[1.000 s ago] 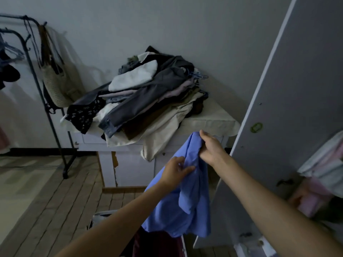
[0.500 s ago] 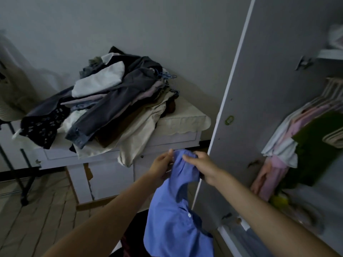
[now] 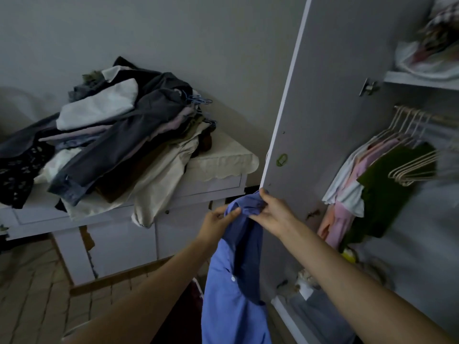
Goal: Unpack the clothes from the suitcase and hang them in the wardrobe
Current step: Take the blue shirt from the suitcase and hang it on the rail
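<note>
Blue cotton bunched at its top, a shirt hangs between a person's two hands in front of the open wardrobe door, the cloth trailing down past a white button toward the dark suitcase, barely visible at the bottom edge. The left hand pinches the cloth between thumb and curled fingers; the right hand grips the gathered top from the other side, seemingly to find the collar before the shirt goes on a hanger. Bare hangers wait on the rail inside the wardrobe, beside a pink garment and a dark green one already hung. A heap of clothes covers the white bench to the left, suggesting much unpacking remains.
</note>
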